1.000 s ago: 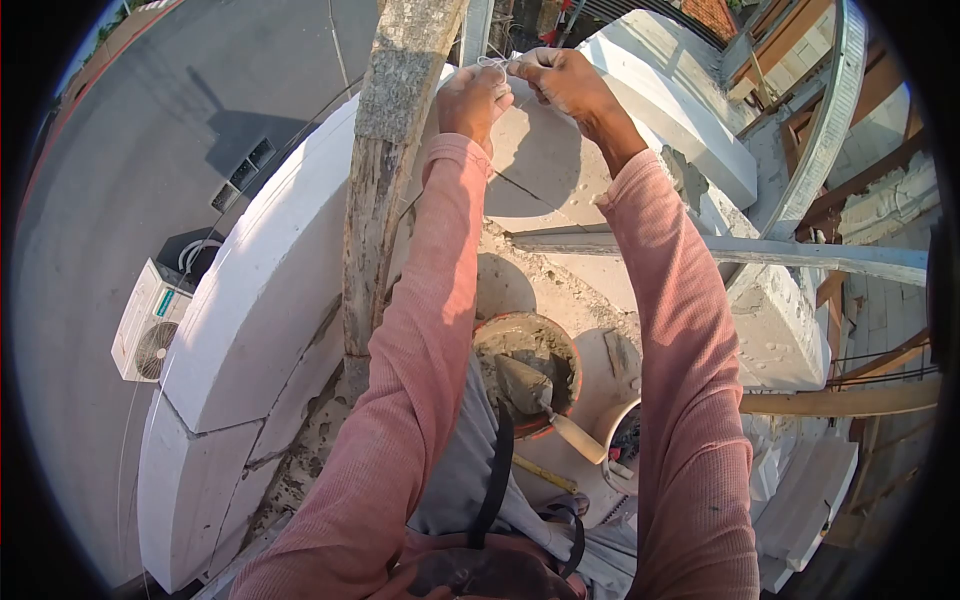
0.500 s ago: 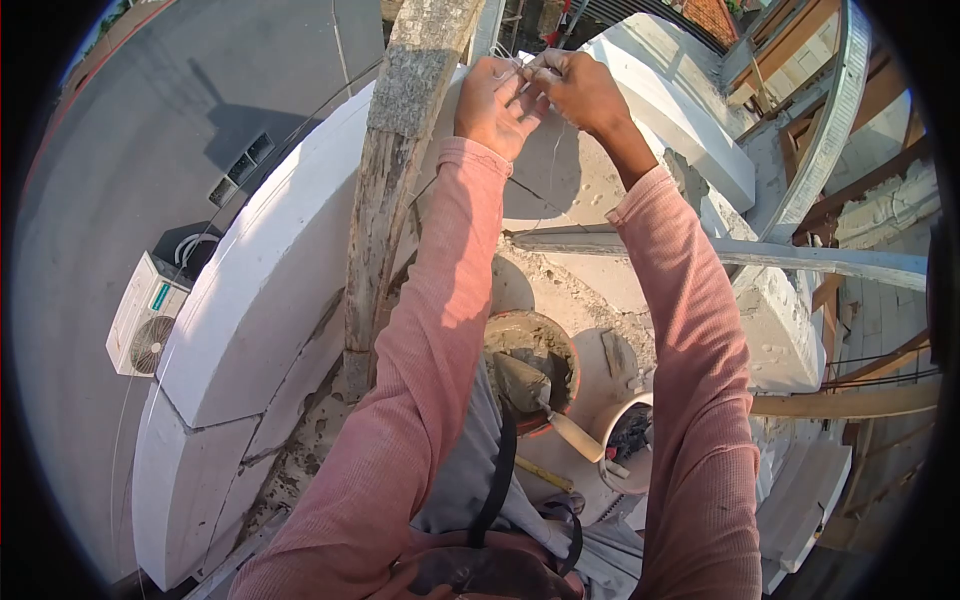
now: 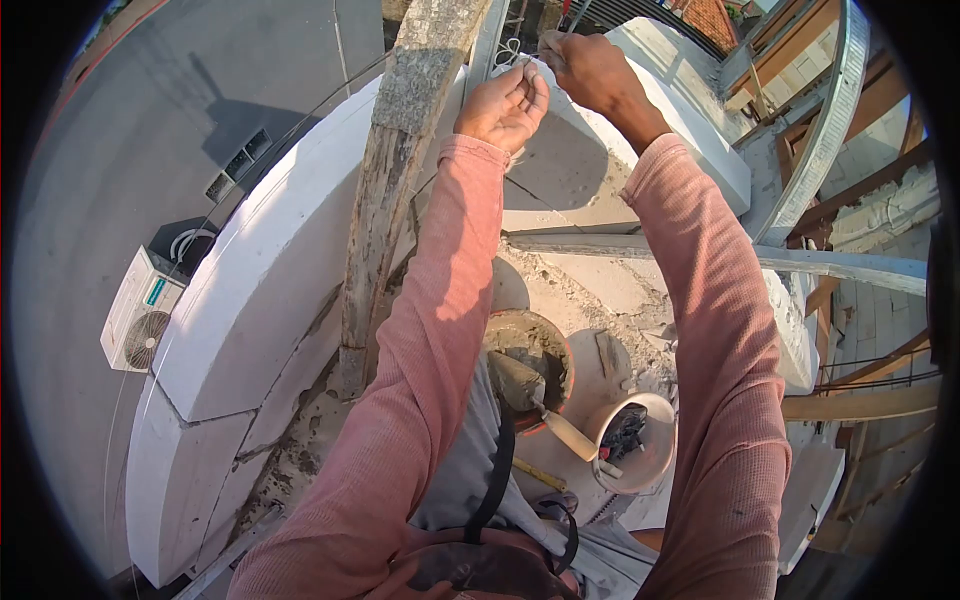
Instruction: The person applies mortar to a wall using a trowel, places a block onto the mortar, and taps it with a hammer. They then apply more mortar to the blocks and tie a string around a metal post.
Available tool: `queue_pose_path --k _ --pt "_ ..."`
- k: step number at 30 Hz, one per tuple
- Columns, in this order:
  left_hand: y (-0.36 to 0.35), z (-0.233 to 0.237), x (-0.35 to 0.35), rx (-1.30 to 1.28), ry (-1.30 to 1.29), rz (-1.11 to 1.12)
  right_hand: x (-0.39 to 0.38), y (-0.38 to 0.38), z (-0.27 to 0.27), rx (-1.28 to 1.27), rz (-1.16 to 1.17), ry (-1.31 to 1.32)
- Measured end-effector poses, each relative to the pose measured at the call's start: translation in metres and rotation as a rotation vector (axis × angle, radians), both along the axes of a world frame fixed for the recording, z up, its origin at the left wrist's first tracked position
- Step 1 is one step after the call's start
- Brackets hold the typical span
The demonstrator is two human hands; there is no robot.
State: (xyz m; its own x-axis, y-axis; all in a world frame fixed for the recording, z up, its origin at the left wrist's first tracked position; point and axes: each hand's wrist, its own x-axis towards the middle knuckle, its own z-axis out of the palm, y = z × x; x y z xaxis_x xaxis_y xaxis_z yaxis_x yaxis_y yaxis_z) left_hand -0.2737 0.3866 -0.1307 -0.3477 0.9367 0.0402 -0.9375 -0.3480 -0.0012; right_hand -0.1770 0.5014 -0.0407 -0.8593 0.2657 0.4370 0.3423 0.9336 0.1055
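At the top centre, my left hand (image 3: 508,105) pinches a thin pale string (image 3: 512,50), its fingers curled with the palm turned up. To its right and slightly higher, my right hand (image 3: 590,72) is closed, fingertips pressed together around the string, which is very thin there. Both hands are beside a metal upright (image 3: 483,45) and above the white block wall (image 3: 570,150). A rough wooden post (image 3: 385,160) stands left of my left hand.
Below lie a mortar bucket (image 3: 568,365) with a trowel (image 3: 570,435) and a white bucket (image 3: 660,440) holding dark items. A grey bar (image 3: 800,262) crosses on the right. An air-conditioner unit (image 3: 140,310) hangs beyond the curved wall (image 3: 270,270) at left.
My right hand has moved up and away from my left hand, opening a gap between them. The right forearm has shifted right, uncovering more of the white bucket.
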Motion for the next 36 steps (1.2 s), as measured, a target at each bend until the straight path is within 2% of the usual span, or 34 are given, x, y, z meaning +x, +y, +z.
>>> queue_pose_path --k 2,5,7,8,10,12,15,17,20,21,25,28,29,31,34,36 --pt "0.000 -0.003 -0.003 0.054 -0.039 -0.017 0.008 -0.002 -0.004 -0.016 0.074 0.042" --pt "-0.001 -0.001 0.002 0.042 -0.048 0.025 0.025 -0.005 -0.006 -0.007 0.053 0.032" --pt "0.000 -0.003 0.003 0.034 -0.022 0.066 0.041 -0.005 -0.002 0.031 -0.046 0.017" --pt "-0.005 0.000 -0.001 0.019 -0.107 0.153 0.051 -0.002 0.001 0.052 -0.100 0.011" --pt "-0.014 -0.003 -0.006 0.030 -0.022 0.029 0.078 0.011 0.007 0.035 -0.103 0.090" --pt "-0.010 -0.007 -0.007 0.008 0.053 -0.079 0.104 -0.008 0.013 0.010 -0.128 0.161" --pt "-0.002 -0.006 -0.009 -0.134 0.239 -0.014 0.122 -0.059 0.030 -0.067 -0.164 0.243" --pt "0.001 -0.007 -0.002 -0.344 0.411 0.156 0.124 -0.078 0.021 -0.134 -0.166 0.221" --pt "-0.005 0.000 0.013 -0.631 0.654 0.375 0.127 -0.074 0.002 -0.620 -0.136 0.086" --pt "-0.007 0.004 0.016 -0.613 0.664 0.370 0.126 -0.076 0.004 -0.800 -0.114 0.038" --pt "0.002 0.001 0.017 -0.597 0.671 0.413 0.121 -0.086 0.001 -1.046 -0.115 0.010" --pt "0.011 -0.004 0.022 -0.674 0.684 0.552 0.126 -0.056 0.007 -0.904 -0.196 0.051" --pt "0.012 -0.002 0.025 -0.703 0.692 0.612 0.129 -0.052 0.017 -0.711 -0.226 0.056" --pt "0.009 0.003 0.027 -0.713 0.711 0.586 0.136 -0.038 0.012 -0.236 -0.290 0.157" --pt "0.009 0.003 0.029 -0.731 0.712 0.613 0.139 -0.081 0.031 0.007 -0.457 -0.092" --pt "0.008 0.000 0.027 -0.750 0.727 0.641 0.144 -0.083 0.025 -0.015 -0.347 -0.414"
